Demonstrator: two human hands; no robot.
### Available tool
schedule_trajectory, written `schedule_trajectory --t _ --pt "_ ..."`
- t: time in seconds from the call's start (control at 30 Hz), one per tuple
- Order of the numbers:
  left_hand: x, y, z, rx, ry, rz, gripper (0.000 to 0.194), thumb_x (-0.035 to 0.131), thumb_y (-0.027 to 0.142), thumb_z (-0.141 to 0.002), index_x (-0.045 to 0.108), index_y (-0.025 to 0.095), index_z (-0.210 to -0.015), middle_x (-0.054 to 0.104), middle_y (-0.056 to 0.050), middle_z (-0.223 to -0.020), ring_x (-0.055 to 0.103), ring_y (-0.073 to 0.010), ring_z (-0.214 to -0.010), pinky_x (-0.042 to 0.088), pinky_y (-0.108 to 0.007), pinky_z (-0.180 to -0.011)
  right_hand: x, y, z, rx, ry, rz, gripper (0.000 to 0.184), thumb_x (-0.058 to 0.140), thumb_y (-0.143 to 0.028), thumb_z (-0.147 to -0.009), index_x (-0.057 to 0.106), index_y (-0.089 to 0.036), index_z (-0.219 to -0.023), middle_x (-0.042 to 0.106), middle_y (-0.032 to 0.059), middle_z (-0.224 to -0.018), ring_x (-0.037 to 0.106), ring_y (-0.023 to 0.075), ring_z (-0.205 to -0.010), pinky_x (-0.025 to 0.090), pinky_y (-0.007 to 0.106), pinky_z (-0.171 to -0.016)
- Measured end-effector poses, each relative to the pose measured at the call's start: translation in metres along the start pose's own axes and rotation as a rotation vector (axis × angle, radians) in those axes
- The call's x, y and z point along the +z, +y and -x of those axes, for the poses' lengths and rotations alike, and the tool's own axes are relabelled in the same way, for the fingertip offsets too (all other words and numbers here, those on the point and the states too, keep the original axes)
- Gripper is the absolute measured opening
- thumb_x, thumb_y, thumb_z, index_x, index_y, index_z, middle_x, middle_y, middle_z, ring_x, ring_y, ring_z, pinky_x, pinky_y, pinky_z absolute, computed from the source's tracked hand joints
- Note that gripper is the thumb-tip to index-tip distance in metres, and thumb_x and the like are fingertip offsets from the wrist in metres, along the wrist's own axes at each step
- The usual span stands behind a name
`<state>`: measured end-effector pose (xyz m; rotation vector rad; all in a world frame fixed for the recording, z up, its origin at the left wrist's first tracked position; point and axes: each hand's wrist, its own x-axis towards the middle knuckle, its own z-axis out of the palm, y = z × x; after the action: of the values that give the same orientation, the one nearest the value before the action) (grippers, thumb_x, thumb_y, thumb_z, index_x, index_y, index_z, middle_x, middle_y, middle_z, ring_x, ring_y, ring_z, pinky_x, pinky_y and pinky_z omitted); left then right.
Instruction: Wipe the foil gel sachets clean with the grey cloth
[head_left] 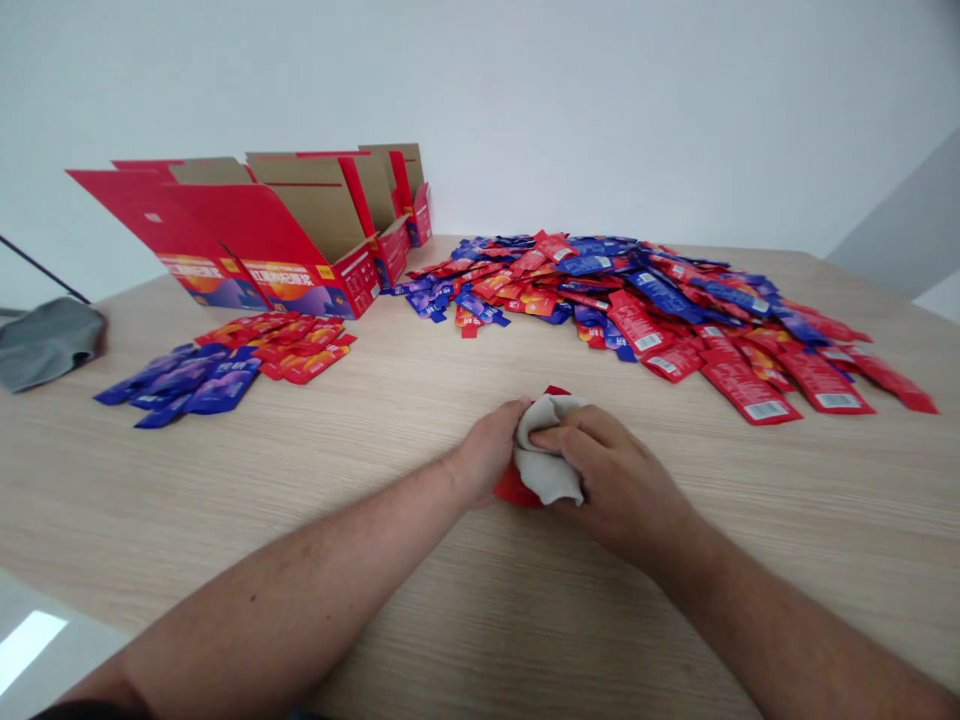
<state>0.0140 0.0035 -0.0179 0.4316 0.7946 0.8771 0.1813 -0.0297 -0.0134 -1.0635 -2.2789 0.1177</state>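
In the middle of the table, my left hand (491, 452) is closed on the left edge of a red sachet (517, 488). My right hand (619, 475) grips a bunched pale grey cloth (551, 470), pressed against the face of that sachet. Most of the sachet is hidden beneath the cloth and my fingers; only its red top and lower left parts show.
Behind lies a big heap of red and blue sachets (630, 285). Open red cardboard boxes (285, 250) stand at the back left. Before them are smaller piles of red sachets (300, 345) and blue sachets (187, 382). A grey cloth-like item (49, 340) sits far left.
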Motion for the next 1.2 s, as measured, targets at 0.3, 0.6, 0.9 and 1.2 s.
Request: schedule_trajectory --t 0.3,0.6,0.9,1.2 --pt "0.0052 0.0046 0.0054 0.028 -0.057 -0.044 0.033 0.039 0.027 -0.105 0.070 0.018 -0.101 0.071 -0.006 -0.075 0.067 -0.0192 -0.061 0.057 -0.028 -0.061 -0.0014 0.0067 -0.0022 0.083 0.028 -0.010 0.047 0.070 -0.011 -0.076 0.069 -0.021 -0.122 0.071 0.0119 -0.112 0.067 0.0294 -0.104 0.061 0.044 -0.090" --pt "0.0006 0.0058 0.0027 -0.006 -0.055 -0.100 0.036 0.036 0.030 -0.103 0.066 0.018 -0.086 0.065 -0.006 -0.066 0.063 -0.0189 -0.055 0.055 -0.029 -0.053 -0.0019 0.0074 -0.0026 0.108 0.067 0.002 0.046 0.071 -0.012 -0.077 0.069 -0.020 -0.123 0.071 0.0125 -0.111 0.067 0.0298 -0.105 0.060 0.045 -0.092" --pt "-0.0003 0.0062 0.0038 -0.020 -0.091 -0.135 0.036 0.038 0.030 -0.099 0.069 0.016 -0.087 0.067 -0.009 -0.068 0.064 -0.0205 -0.055 0.056 -0.031 -0.053 -0.0022 0.0056 -0.0038 0.137 0.086 -0.004 0.042 0.070 -0.014 -0.080 0.069 -0.022 -0.120 0.072 0.0114 -0.110 0.068 0.0290 -0.102 0.061 0.044 -0.090" --pt "-0.0011 0.0063 0.0034 -0.020 -0.092 -0.151 0.042 0.034 0.029 -0.101 0.070 0.014 -0.085 0.067 -0.010 -0.068 0.064 -0.0204 -0.056 0.056 -0.031 -0.055 -0.0040 0.0011 -0.0047 0.134 0.065 0.010 0.040 0.070 -0.014 -0.081 0.069 -0.019 -0.121 0.072 0.0130 -0.110 0.068 0.0296 -0.104 0.060 0.045 -0.091"
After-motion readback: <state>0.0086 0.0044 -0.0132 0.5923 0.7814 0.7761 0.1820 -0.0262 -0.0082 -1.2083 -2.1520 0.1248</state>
